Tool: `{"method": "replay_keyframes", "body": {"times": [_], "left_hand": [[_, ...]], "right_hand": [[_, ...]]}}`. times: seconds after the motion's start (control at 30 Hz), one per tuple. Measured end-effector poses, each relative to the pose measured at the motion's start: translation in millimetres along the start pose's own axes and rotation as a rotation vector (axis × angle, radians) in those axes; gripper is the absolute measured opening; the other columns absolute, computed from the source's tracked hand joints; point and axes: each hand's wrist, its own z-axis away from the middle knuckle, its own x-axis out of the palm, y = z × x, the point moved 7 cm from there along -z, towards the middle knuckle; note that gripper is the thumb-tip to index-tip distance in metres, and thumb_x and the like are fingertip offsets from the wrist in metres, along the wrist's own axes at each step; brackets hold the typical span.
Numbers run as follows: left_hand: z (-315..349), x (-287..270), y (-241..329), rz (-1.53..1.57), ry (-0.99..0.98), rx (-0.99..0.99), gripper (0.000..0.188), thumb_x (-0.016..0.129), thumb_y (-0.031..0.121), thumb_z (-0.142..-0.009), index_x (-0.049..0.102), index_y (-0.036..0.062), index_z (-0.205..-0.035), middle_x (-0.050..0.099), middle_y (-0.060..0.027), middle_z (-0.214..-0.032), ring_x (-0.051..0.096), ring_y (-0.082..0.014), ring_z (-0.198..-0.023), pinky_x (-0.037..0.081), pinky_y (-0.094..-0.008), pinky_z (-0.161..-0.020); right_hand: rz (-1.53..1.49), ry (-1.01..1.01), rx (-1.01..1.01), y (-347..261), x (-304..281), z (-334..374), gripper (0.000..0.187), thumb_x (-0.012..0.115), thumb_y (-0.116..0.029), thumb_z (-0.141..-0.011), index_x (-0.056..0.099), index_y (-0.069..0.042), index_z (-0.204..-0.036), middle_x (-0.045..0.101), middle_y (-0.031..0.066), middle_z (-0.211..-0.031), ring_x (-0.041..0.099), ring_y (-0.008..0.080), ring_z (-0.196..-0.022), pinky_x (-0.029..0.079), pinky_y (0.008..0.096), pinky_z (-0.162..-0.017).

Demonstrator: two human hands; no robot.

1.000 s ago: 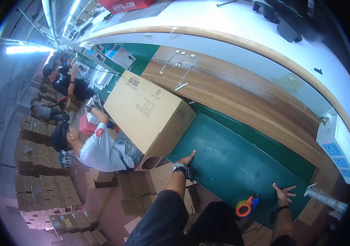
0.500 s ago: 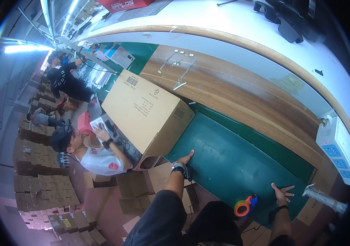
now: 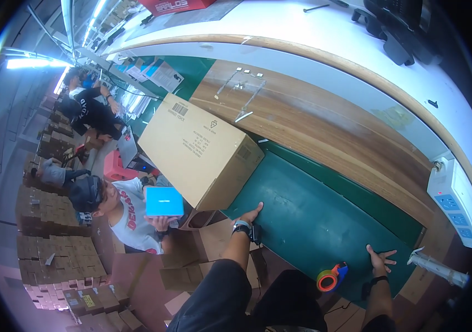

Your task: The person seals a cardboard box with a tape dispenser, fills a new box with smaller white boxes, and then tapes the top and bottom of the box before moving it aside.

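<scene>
My left hand (image 3: 251, 214) rests on the near left edge of the green tabletop (image 3: 313, 207), its visible fingers stretched out and nothing in it. Farther right, my right hand (image 3: 378, 261) lies on the same surface with its fingers spread, also holding nothing. Between my hands, closer to the right one, a tape dispenser (image 3: 332, 278) with an orange ring and blue part sits at the near edge. A large closed cardboard carton (image 3: 197, 152) stands on the table beyond my left hand.
Left of the carton, a co-worker (image 3: 128, 213) holds a blue box (image 3: 164, 202). Open cartons (image 3: 183, 260) lie on the floor beside my leg; stacked cartons (image 3: 61, 260) stand farther left. A white power strip (image 3: 457, 202) and a wrapped post (image 3: 440, 269) are at the right.
The co-worker has turned toward the table and now holds up a blue box instead of reaching over a white item. My hands, the carton and the tape dispenser have stayed in place.
</scene>
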Motion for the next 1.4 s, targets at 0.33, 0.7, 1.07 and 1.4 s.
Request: {"method": "replay_keyframes", "body": {"times": [0.33, 0.7, 1.07, 1.4], "left_hand": [[17, -63, 24, 0.001, 0.267, 0.356, 0.091, 0.076, 0.056, -0.078, 0.044, 0.0012, -0.143, 0.054, -0.017, -0.138, 0.055, -0.0325, -0.121, 0.043, -0.0434, -0.103], [75, -4, 7, -0.358, -0.125, -0.079, 0.15, 0.082, 0.064, -0.062, -0.023, 0.001, -0.149, -0.011, -0.0352, -0.154, 0.011, -0.0514, -0.143, 0.024, -0.0541, -0.116], [207, -160, 45, 0.357, 0.406, 0.964, 0.076, 0.079, 0.013, -0.073, 0.037, -0.0055, -0.133, 0.055, -0.0229, -0.121, 0.052, -0.0345, -0.115, 0.041, -0.044, -0.101], [210, -144, 106, 0.748, -0.11, 0.848, 0.04, 0.066, 0.002, -0.079, 0.052, -0.0017, -0.116, 0.063, -0.011, -0.099, 0.062, -0.0186, -0.088, 0.052, -0.0303, -0.078]], "right_hand": [[0.236, -0.028, -0.187, -19, 17, 40, 0.129, 0.085, -0.05, -0.067, 0.001, -0.01, -0.156, 0.001, 0.0319, -0.158, 0.022, 0.0493, -0.142, 0.028, 0.054, -0.113], [0.335, -0.137, -1.245, -29, 83, 239, 0.071, 0.08, -0.031, -0.071, 0.052, 0.0, -0.128, 0.054, 0.0247, -0.128, 0.051, 0.0403, -0.121, 0.041, 0.0444, -0.106], [0.411, -0.368, -1.715, -184, 133, 433, 0.065, 0.074, -0.022, -0.076, 0.046, 0.0, -0.131, 0.05, 0.025, -0.134, 0.047, 0.0422, -0.125, 0.039, 0.0455, -0.108], [0.766, -0.201, -1.879, -319, 197, 607, 0.088, 0.077, -0.03, -0.072, 0.034, 0.0, -0.144, 0.024, 0.03, -0.153, 0.021, 0.0465, -0.144, 0.025, 0.0609, -0.112]]}}
